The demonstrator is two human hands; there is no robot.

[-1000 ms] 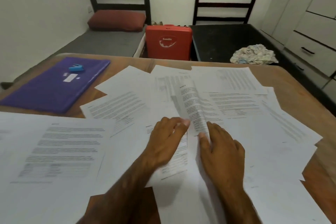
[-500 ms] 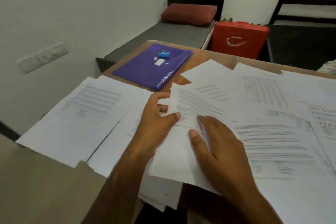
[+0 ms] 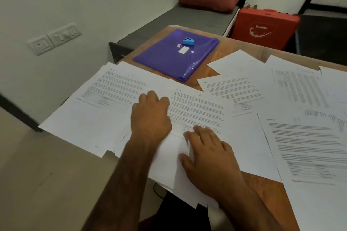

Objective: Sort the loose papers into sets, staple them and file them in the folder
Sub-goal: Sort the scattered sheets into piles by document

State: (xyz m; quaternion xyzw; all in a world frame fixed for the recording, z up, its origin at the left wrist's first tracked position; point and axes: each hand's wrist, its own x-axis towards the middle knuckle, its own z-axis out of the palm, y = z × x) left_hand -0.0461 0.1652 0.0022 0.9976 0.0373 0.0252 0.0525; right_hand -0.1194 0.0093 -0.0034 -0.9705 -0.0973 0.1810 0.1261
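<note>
While lying palm-down, left hand [image 3: 150,118] and right hand [image 3: 210,157] touch papers [image 3: 199,107].

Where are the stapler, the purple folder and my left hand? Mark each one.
stapler [image 3: 188,41], head view, on its blue top.
purple folder [image 3: 163,62], head view, bare cover below the label.
left hand [image 3: 150,118], head view, back of the hand.
</note>
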